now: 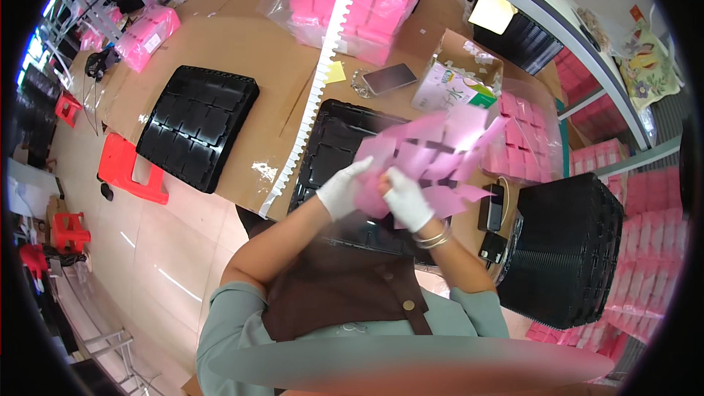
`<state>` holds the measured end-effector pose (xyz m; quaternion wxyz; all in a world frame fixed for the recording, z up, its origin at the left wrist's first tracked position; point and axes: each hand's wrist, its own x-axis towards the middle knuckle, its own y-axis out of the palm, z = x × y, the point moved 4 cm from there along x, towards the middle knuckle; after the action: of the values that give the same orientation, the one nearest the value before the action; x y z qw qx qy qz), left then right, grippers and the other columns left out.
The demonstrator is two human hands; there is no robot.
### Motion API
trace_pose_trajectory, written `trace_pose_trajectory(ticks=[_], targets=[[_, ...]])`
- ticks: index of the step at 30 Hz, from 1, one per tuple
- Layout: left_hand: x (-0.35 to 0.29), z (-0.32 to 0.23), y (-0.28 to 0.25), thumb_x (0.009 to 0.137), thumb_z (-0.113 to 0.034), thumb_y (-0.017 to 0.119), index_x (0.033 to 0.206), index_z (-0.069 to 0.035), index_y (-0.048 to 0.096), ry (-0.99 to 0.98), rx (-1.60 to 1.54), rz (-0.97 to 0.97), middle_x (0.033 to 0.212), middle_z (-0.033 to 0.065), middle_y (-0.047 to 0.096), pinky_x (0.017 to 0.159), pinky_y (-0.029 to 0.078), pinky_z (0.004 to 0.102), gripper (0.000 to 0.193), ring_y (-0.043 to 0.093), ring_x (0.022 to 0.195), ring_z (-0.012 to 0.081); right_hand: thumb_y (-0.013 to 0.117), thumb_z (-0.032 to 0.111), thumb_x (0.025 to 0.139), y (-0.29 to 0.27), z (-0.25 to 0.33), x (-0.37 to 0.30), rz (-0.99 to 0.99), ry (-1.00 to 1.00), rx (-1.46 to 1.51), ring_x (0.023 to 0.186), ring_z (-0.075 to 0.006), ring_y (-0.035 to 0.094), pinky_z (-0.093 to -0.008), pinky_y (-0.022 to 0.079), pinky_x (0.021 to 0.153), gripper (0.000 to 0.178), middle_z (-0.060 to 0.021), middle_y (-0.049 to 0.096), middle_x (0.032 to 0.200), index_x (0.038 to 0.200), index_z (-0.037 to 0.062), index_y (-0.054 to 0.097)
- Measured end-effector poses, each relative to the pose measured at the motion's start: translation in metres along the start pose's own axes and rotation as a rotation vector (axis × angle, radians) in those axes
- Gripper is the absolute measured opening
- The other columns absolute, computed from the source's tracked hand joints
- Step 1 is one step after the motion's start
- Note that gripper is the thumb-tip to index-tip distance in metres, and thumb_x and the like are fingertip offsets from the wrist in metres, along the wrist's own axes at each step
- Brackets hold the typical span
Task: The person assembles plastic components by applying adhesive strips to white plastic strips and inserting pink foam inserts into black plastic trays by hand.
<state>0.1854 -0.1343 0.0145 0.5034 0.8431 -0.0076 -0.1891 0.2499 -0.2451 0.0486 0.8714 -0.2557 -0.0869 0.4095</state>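
A thin pink sheet with slots and cut-out flaps (433,148) is lifted above the tabletop, smeared by motion. My left hand (342,188), in a white glove, grips its left edge, with some fingers hidden by the sheet. Lower down, my right hand (408,202) is closed on the same sheet; its glove leaves at least one fingertip bare. Beneath both hands lies a black plastic compartment tray (326,150), partly covered by the sheet and my arms.
Another black tray (198,126) lies left. A white toothed strip (312,110) crosses the brown tabletop (275,51). Behind are a phone (389,79), a carton (449,88) and bagged pink stacks (352,0). Stacked black trays (565,249) stand right, a red stool (121,165) left.
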Motion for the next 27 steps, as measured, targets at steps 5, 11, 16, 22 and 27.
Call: trace_pose_trajectory(ticks=[5,11,16,22,27], targets=[[-0.024,-0.021,-0.043,0.085,-0.021,0.062,0.11,-0.004,0.056,0.023,0.238,-0.338,0.104,0.0083,0.062,0.082,0.05,0.0345,0.031,0.061,0.093,0.0197,0.062,0.013,0.077,0.018,0.032,-0.031,-0.019,-0.391,-0.123,0.08,-0.0334,0.059,-0.0399,0.047,0.069,0.016,-0.0175,0.06,0.088,0.088,0.0023,0.059],[-0.029,-0.045,-0.063,0.083,-0.016,0.062,0.114,-0.006,0.054,0.168,0.479,-0.438,0.099,0.0061,0.061,0.074,0.051,0.0308,0.033,0.06,0.087,0.0169,0.062,0.017,0.08,-0.098,-0.063,-0.047,-0.672,0.102,-0.458,0.07,-0.032,0.059,-0.0385,0.048,0.064,0.016,-0.017,0.06,0.08,0.085,0.0016,0.06],[-0.024,-0.057,-0.043,0.085,-0.011,0.056,0.138,-0.01,0.036,0.531,1.252,-0.445,0.095,0.008,0.06,0.071,0.051,0.0271,0.057,0.056,0.073,0.0108,0.066,0.02,0.077,-0.109,-0.138,-0.059,-0.365,0.223,-0.338,0.076,-0.0314,0.06,-0.0376,0.048,0.069,0.019,-0.0172,0.06,0.083,0.087,0.0031,0.064],[-0.047,-0.052,-0.057,0.083,-0.01,0.058,0.143,-0.011,0.023,0.312,1.049,-0.593,0.091,0.0078,0.058,0.055,0.054,0.0248,0.069,0.056,0.066,0.0116,0.072,0.02,0.07,-0.086,-0.105,-0.069,-0.196,0.276,-0.451,0.081,-0.0324,0.059,-0.0375,0.048,0.075,0.022,-0.0168,0.055,0.093,0.084,0.0045,0.064],[-0.063,-0.033,-0.06,0.079,-0.012,0.064,0.144,-0.009,0.015,0.359,1.066,-0.6,0.107,0.0143,0.057,0.061,0.052,0.0272,0.081,0.06,0.07,0.0127,0.072,0.014,0.07,-0.08,-0.106,-0.078,-0.212,0.203,-0.413,0.079,-0.0281,0.059,-0.0351,0.048,0.072,0.02,-0.0149,0.055,0.09,0.082,0.0028,0.061]])
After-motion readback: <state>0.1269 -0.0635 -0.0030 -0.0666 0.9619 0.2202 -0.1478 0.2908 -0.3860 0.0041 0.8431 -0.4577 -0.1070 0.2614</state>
